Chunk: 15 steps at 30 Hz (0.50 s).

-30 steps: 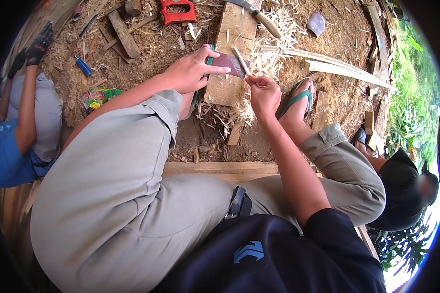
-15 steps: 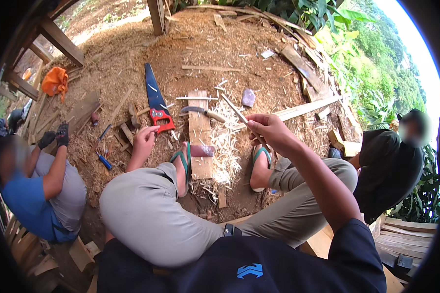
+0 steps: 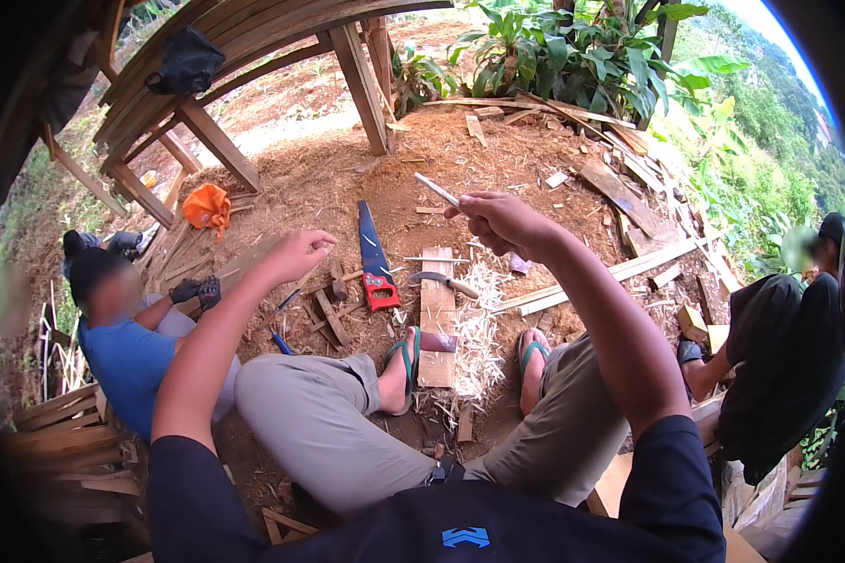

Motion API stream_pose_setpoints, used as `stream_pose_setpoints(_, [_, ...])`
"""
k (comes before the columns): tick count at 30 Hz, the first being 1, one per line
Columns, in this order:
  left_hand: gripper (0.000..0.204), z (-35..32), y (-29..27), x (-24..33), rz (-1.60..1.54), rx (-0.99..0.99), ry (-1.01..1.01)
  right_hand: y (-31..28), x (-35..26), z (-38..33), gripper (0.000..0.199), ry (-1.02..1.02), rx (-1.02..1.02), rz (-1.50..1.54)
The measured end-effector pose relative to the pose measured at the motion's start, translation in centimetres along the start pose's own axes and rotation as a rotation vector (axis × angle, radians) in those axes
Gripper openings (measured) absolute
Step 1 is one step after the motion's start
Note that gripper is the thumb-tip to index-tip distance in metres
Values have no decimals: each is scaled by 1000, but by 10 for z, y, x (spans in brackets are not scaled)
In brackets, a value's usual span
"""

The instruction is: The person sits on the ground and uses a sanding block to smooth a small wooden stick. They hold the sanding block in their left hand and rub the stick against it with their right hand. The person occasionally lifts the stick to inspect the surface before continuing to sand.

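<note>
My right hand [image 3: 509,225] pinches one end of a slim pale wooden stick [image 3: 436,190], which points up and to the left. Raised on the left, my left hand [image 3: 296,257] has its fingers loosely bent and apart, with nothing visible in them. Below, between my sandalled feet, a short plank [image 3: 437,314] lies on the ground. On it rest a curved-blade knife [image 3: 449,282] with a wooden handle, another thin stick [image 3: 434,259] and a reddish-brown piece of sandpaper [image 3: 438,342]. Left of the plank lies a handsaw [image 3: 370,246] with a red handle.
Pale shavings [image 3: 482,328] cover the ground beside the plank. A person in a blue shirt [image 3: 127,366] sits at left, wearing dark gloves; another in dark clothes [image 3: 779,347] sits at right. An orange bag [image 3: 207,206], a wooden frame [image 3: 221,145] and long boards [image 3: 620,272] lie farther out.
Both my hands have risen and moved farther out, the right one still carrying the stick. My view has tilted up, showing more of the wooden frame and plants.
</note>
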<state>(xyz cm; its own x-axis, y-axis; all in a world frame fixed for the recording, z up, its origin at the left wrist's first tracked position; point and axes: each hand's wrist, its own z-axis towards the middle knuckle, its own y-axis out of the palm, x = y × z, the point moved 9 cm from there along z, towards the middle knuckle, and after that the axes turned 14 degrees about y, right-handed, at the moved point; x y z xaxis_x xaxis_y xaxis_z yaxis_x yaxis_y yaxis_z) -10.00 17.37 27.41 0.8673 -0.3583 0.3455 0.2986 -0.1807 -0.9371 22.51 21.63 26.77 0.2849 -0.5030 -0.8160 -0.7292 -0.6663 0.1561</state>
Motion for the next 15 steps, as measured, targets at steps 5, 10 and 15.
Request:
stream_pose_setpoints(5, [42, 17, 176, 73, 141, -567, 230, -6, 8, 8, 44, -42, 33, -154])
stream_pose_setpoints(10, [45, -18, 323, 122, -509, -749, 309, -15, 0, 0, 39, -114, 64, -366])
stream_pose_setpoints(15, [45, 6, 373, 108, -333, -565, 309, -63, 26, 10, 41, 42, 144, -614])
